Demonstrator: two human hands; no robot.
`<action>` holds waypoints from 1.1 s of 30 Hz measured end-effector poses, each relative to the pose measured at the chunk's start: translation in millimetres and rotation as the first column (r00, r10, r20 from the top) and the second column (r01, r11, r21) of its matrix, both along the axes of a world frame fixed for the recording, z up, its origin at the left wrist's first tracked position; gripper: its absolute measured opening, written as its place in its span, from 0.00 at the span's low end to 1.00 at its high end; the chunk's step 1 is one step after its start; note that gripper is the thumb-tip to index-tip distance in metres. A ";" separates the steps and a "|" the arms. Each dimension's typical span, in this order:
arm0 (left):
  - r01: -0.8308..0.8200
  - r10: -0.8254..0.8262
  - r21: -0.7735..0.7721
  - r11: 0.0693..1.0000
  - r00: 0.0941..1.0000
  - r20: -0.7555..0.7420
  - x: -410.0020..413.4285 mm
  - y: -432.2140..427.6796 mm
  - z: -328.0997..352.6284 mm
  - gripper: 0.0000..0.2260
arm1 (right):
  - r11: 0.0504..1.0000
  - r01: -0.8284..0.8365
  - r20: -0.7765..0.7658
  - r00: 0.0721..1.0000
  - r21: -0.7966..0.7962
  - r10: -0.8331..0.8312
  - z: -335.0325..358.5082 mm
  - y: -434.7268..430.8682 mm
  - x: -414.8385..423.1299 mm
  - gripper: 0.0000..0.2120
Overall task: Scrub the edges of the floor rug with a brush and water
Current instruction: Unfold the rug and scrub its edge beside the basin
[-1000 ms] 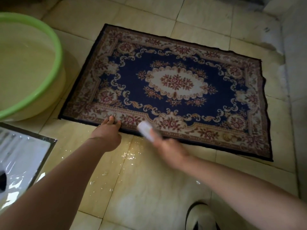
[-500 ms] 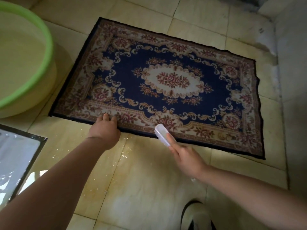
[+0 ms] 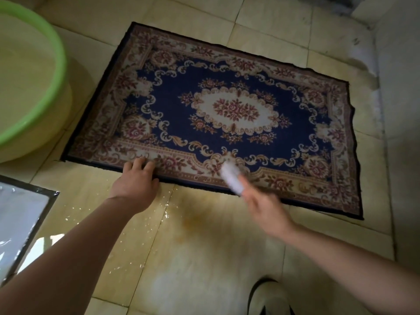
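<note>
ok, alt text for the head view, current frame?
A person's right hand holds a blurred white brush at the near edge of a blue floral rug, while the left hand rests on the same edge. A green-rimmed basin sits left of the rug on a water-splashed tiled floor.

Blue floral rug flat on tile; white brush, blurred, on near border.

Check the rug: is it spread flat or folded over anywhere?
Spread flat: the rug shows its whole pattern and all four edges on the tiled floor; no fold visible.
</note>
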State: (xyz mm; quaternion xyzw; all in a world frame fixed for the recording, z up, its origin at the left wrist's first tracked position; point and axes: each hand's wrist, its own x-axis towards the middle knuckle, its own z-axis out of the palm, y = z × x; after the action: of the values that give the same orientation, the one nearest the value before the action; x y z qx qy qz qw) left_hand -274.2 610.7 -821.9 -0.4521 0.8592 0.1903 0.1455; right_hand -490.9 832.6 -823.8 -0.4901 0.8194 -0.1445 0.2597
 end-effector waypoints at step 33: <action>-0.005 0.006 0.047 0.999 1.000 -0.024 8.3 -1.4 2.3 0.23 | 0.970 -0.145 0.009 0.989 0.194 0.146 -3.2 -45.4 74.4 0.27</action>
State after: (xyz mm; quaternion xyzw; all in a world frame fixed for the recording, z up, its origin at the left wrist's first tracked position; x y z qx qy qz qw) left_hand -265.9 609.3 -819.6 -0.4485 0.8550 0.2162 0.1452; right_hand -416.5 787.2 -827.0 -0.5217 0.7920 -0.0432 0.3142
